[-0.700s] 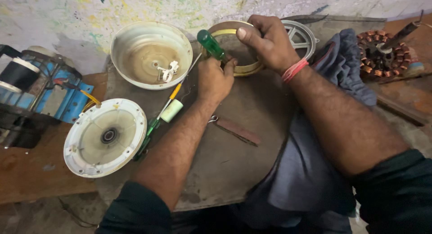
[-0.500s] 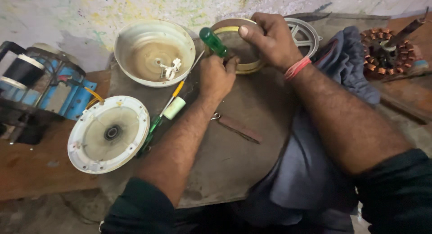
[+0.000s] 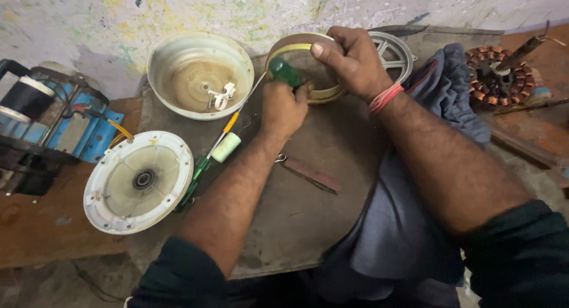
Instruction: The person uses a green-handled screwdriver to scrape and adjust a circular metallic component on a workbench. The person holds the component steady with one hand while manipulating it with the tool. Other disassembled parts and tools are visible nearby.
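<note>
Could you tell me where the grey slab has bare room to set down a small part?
Bare room: the slab between the left forearm and blue cloth, below the flat strip. Crowded: the far edge, with bowl cover, ring and both hands.

Dark green sleeves pushed up both arms; red-pink thread band (image 3: 385, 99) on rt wrist

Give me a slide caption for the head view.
Left hand holds green-handled screwdriver; right hand grips metal ring.
</note>
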